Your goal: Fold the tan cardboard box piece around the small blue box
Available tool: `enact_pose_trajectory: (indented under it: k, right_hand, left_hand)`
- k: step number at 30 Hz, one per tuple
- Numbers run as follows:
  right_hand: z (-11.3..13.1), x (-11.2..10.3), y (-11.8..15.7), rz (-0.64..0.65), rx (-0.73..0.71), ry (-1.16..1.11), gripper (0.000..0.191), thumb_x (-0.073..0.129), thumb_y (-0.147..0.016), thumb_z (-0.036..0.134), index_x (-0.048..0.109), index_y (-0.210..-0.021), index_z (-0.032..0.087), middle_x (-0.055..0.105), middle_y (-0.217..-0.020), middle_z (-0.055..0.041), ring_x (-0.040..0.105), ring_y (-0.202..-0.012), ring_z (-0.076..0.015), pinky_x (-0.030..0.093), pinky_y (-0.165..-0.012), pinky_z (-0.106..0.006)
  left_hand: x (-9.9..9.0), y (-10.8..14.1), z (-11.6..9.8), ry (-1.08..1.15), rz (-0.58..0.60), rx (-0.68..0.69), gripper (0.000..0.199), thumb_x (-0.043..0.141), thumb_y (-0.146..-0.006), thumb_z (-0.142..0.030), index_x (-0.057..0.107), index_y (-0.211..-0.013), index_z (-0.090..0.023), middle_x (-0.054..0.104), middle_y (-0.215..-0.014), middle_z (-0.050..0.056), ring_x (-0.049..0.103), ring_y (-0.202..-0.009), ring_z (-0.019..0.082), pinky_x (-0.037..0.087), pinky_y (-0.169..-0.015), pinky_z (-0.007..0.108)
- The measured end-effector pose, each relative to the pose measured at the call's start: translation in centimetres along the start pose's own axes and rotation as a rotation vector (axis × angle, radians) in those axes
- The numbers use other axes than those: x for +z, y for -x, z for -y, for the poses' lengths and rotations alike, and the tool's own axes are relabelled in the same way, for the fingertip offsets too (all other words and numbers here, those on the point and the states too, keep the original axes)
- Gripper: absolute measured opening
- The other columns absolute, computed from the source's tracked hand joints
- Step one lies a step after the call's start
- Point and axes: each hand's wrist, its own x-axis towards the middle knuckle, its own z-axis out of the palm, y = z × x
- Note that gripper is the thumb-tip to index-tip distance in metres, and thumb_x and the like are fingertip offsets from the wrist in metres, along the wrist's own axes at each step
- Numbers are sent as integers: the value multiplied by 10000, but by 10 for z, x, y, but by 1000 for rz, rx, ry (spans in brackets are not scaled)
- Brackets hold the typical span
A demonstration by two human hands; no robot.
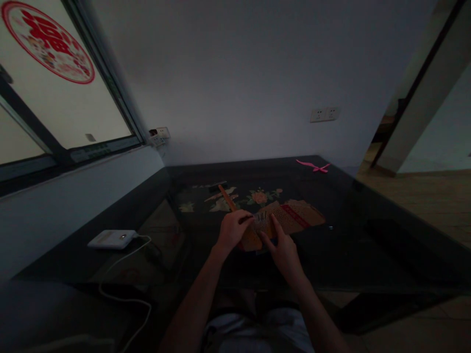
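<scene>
A tan and orange patterned piece (pixel 251 240) with small dark marks lies on the dark table between my hands; its material cannot be made out. My left hand (pixel 234 228) is at its left side, thumb and fingers pinched together on something small and dark. Thumb and forefinger of my right hand (pixel 282 247) press on the piece's right part and hold it. Several short dark strokes show on a pale patch (pixel 261 219) between the hands. Touching on the right is a brown dotted section (pixel 292 216) with a red band. An orange stick (pixel 227 197) slants away beyond my left hand.
A small dark object (pixel 218 187) lies past the stick, near a floral print (pixel 259 197) on the tabletop. A white device (pixel 113 239) with a white cable (pixel 125 256) sits at left. Pink ribbon (pixel 316 167) rests at the back right, before the wall.
</scene>
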Motion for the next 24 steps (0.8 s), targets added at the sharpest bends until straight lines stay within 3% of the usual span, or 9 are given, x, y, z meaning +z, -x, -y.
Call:
enact_pose_trajectory:
  k: [4, 7, 10, 13, 16, 19, 21, 24]
  right_hand:
    - [3, -3, 0, 20, 37, -9, 693, 435, -863, 514, 306, -1438, 149, 650, -1040, -163, 614, -968, -286, 455, -761, -334]
    - [4, -4, 0, 34, 39, -13, 701, 425, -864, 524, 297, -1442, 148, 652, -1031, -167, 617, -958, -286, 453, -751, -332]
    - [2, -3, 0, 32, 32, -1, 704, 431, -862, 523, 291, -1445, 155, 656, -1032, -169, 620, -944, -289, 454, -745, -336]
    - [0, -2, -1, 34, 34, 20, 710, 422, -861, 535, 294, -1444, 152, 668, -998, -166, 632, -897, -289, 457, -731, -344]
    - [-3, -1, -1, 26, 35, 30, 724, 424, -851, 555, 297, -1444, 159, 675, -972, -157, 644, -845, -281, 462, -721, -351]
    - [-4, 0, -2, 21, 24, 22, 720, 417, -853, 560, 293, -1445, 169, 674, -991, -155, 649, -837, -276, 465, -731, -357]
    - [-5, 0, -3, 25, 23, 25, 720, 414, -856, 557, 290, -1445, 163, 671, -1002, -163, 649, -850, -283, 466, -738, -364]
    - [-5, 0, -3, 26, 20, 24, 721, 422, -855, 547, 286, -1446, 158, 666, -1024, -172, 648, -863, -293, 468, -735, -365]
  left_hand:
    - [3, 4, 9, 302, -130, -109, 215, 615, -782, -346, 675, -762, -141, 665, -648, 32, 618, -562, 131, 498, -567, 221]
    - [-7, 7, 23, 349, -240, -155, 258, 616, -775, -381, 675, -794, -130, 658, -634, 29, 614, -546, 124, 492, -555, 211]
    - [-36, 14, 53, 252, -334, -163, 266, 591, -792, -388, 672, -846, -141, 695, -745, 48, 647, -612, 140, 510, -626, 233]
    - [-82, 27, 97, -62, -389, -198, 256, 576, -796, -387, 678, -859, -160, 712, -807, 55, 667, -676, 173, 513, -668, 265]
    - [-130, 45, 139, -478, -288, -285, 236, 538, -818, -334, 691, -885, -167, 715, -920, 79, 662, -831, 223, 493, -766, 311]
    - [-163, 61, 168, -725, -139, -392, 269, 484, -847, -324, 700, -915, -178, 712, -941, 87, 650, -866, 235, 477, -777, 313]
    - [-173, 67, 180, -789, -68, -437, 288, 474, -853, -337, 702, -939, -182, 707, -963, 93, 645, -885, 237, 472, -774, 304]
    - [-173, 68, 190, -796, 11, -484, 294, 477, -854, -338, 703, -957, -180, 702, -991, 100, 643, -900, 233, 467, -778, 292]
